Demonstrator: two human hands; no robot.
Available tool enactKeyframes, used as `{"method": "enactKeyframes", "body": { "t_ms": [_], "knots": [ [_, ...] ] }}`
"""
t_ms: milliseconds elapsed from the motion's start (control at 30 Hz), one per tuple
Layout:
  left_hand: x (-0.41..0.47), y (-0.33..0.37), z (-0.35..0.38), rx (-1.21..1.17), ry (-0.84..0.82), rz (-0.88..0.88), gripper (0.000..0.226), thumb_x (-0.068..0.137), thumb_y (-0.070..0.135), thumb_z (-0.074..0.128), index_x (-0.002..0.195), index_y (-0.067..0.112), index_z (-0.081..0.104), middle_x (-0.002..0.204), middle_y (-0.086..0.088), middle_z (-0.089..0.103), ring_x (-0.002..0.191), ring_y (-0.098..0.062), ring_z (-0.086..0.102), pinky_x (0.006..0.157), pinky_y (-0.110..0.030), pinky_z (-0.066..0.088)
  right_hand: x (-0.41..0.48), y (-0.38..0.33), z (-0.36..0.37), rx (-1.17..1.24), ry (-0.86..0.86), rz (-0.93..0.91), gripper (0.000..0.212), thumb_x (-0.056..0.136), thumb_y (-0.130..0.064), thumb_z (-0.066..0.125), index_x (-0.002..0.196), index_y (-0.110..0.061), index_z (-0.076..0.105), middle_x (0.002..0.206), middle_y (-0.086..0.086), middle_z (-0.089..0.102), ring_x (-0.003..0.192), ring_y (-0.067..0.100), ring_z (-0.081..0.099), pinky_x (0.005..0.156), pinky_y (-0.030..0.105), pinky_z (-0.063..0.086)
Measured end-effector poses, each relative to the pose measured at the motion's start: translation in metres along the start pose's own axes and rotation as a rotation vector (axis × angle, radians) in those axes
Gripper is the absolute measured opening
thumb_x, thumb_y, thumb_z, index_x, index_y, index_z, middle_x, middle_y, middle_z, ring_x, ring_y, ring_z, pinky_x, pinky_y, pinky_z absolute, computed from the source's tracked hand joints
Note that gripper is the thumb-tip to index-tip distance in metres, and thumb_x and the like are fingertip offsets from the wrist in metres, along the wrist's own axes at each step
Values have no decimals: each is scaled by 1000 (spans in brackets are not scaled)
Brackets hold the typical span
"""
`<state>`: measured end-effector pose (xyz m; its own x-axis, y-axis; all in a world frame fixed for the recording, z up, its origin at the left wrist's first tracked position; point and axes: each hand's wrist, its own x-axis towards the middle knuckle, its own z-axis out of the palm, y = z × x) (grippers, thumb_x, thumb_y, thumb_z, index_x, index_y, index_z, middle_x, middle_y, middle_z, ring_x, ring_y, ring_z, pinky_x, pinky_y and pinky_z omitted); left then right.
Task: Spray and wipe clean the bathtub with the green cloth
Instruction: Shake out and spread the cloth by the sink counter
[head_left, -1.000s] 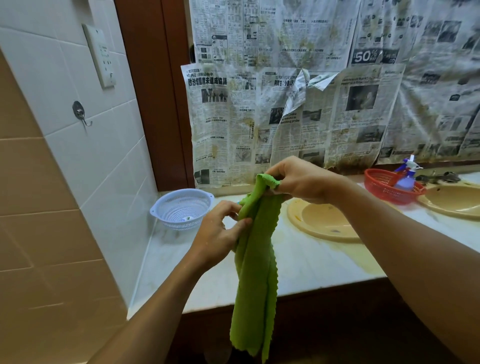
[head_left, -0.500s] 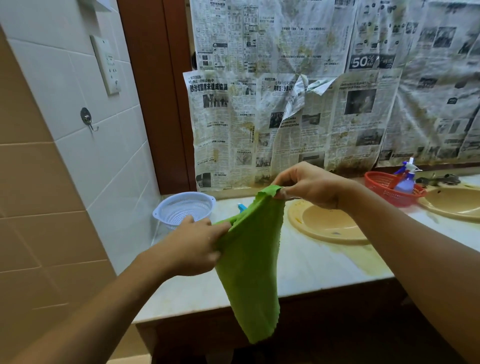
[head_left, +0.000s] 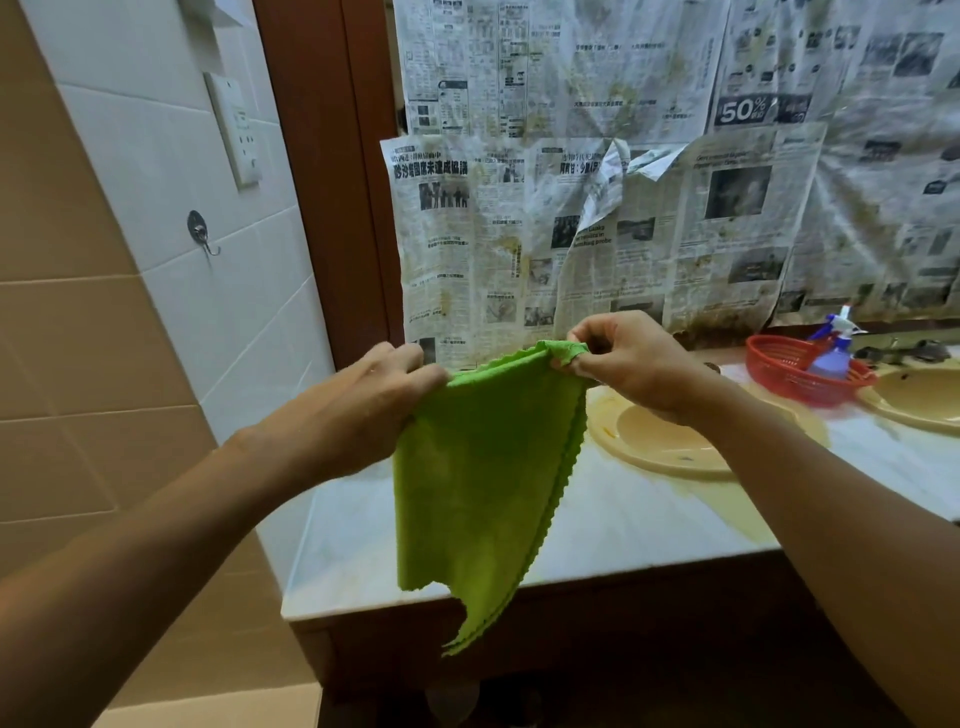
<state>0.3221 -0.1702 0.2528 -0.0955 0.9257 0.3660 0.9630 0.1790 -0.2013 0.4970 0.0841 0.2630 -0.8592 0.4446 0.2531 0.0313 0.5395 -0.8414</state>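
A green cloth hangs spread out in front of me above the counter's front edge. My left hand pinches its upper left corner. My right hand pinches the upper right corner. A blue spray bottle lies in a red basket at the far right of the counter. No bathtub is in view.
A marble counter holds two yellow basins, the near basin and the far basin. Newspaper sheets cover the wall behind. A tiled wall with a hook stands close on the left.
My hands have pulled apart and spread the cloth from a bunched strip into a flat sheet. My left hand rose to the level of my right. The white colander is now hidden.
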Motion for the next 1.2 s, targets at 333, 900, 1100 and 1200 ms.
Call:
{"method": "enactKeyframes", "body": {
  "t_ms": [333, 900, 1100, 1200],
  "knots": [
    [14, 21, -41, 63, -611, -127, 22, 84, 30, 79, 81, 25, 58, 81, 9, 43, 77, -11, 46, 67, -28, 41, -11, -13, 20, 259, -105, -24, 20, 94, 12, 60, 102, -3, 72, 93, 16, 72, 82, 18, 70, 74, 26, 58],
    [-44, 0, 0, -204, 181, -9, 28, 83, 16, 85, 94, 22, 60, 81, 10, 66, 64, -10, 60, 57, -37, 57, -33, 21, 9, 396, 38, -50, 22, 93, 11, 62, 94, -7, 74, 84, 7, 75, 79, 16, 71, 71, 26, 58],
    [-48, 17, 23, -362, 293, -119, 33, 72, -1, 91, 86, 14, 65, 75, 14, 59, 75, 15, 56, 65, -8, 44, -29, 20, 8, 380, 45, -55, 21, 92, 10, 63, 94, -7, 75, 88, 11, 76, 83, 21, 72, 75, 31, 59],
    [-43, 23, 20, -370, 258, -84, 39, 72, -6, 86, 88, 17, 59, 81, 30, 54, 74, 13, 55, 63, -9, 42, -27, 19, 9, 393, 42, -55, 22, 92, 11, 63, 92, -8, 74, 86, 10, 76, 83, 22, 72, 74, 30, 60]
  ]
}}
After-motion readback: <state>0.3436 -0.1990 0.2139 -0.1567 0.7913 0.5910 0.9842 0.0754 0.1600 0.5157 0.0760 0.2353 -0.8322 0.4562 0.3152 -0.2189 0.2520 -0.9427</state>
